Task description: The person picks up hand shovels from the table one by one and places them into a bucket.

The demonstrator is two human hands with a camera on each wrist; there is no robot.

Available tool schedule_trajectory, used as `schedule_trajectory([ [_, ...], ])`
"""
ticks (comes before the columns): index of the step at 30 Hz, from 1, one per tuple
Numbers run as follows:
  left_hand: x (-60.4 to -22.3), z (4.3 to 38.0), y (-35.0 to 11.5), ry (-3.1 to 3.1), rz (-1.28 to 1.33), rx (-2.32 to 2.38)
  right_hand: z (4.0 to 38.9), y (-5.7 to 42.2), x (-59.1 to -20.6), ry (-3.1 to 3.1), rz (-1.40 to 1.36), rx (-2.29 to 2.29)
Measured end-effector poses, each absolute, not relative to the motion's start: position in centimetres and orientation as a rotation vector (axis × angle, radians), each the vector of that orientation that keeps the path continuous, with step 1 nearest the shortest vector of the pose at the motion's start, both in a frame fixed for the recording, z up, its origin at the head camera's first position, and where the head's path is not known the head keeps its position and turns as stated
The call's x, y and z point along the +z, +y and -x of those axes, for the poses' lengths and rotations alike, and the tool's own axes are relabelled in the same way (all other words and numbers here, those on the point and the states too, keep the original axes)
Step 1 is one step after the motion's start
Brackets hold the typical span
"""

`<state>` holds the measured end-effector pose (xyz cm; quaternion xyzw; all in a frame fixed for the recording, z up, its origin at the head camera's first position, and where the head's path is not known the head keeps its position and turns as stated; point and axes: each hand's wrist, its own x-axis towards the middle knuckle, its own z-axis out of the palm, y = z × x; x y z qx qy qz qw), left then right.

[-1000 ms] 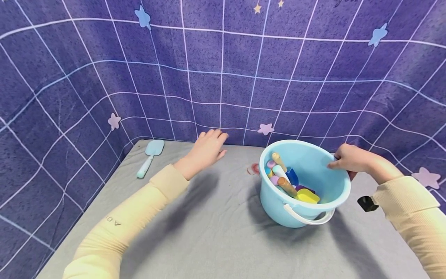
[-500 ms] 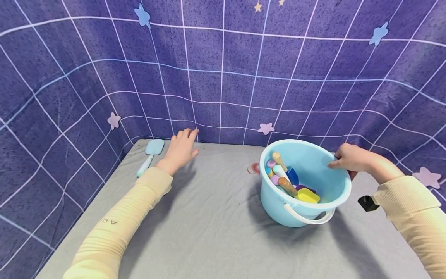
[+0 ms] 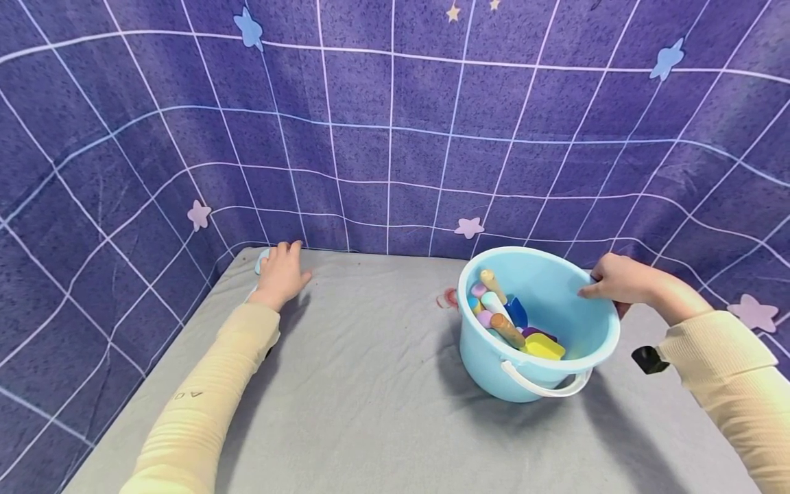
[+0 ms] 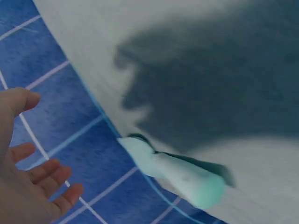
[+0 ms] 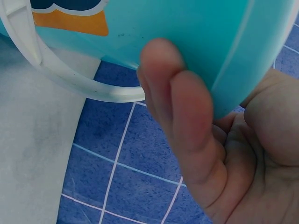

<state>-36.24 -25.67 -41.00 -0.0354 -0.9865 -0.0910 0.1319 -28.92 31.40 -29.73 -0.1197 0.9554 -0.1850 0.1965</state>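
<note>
My left hand (image 3: pixel 280 276) is over a light blue spatula (image 3: pixel 262 262) at the back left, covering most of it in the head view. The left wrist view shows its mint-tipped handle (image 4: pixel 184 181) lying on the grey cloth, apart from the spread, loosely bent fingers. At right, my right hand (image 3: pixel 619 280) grips the rim of a light blue bucket (image 3: pixel 494 365), thumb inside and fingers (image 5: pixel 191 112) against the outside. The bucket tilts toward me, its white handle (image 3: pixel 537 385) hanging at the front. Inside lie wooden and mint handles, a yellow flat piece (image 3: pixel 543 346) and several colored pieces.
A grey cloth (image 3: pixel 364 384) covers the surface, with a red mark (image 3: pixel 449 297) left of the bucket. Purple star-patterned fabric (image 3: pixel 358 178) hangs behind and along the left side. A small black piece (image 3: pixel 650 359) shows at the right wrist.
My left hand has moved left from the middle of the cloth to over the spatula. The right hand and the bucket have stayed in place.
</note>
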Motion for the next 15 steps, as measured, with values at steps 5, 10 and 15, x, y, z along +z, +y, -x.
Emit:
schedule_trajectory([
  [5, -42.1, 35.8, -27.1, -2.929, -0.011, -0.307, 28.9, 31.4, -29.8, 2.676, 0.332, -0.519],
  [10, -43.3, 35.3, -28.5, -2.944, -0.084, -0.287, 28.9, 31.4, -29.7, 2.679, 0.333, -0.512],
  [15, -44.2, 35.0, -30.0, -2.986, -0.199, -0.292, 29.0, 31.4, -29.7, 2.682, 0.336, -0.51],
])
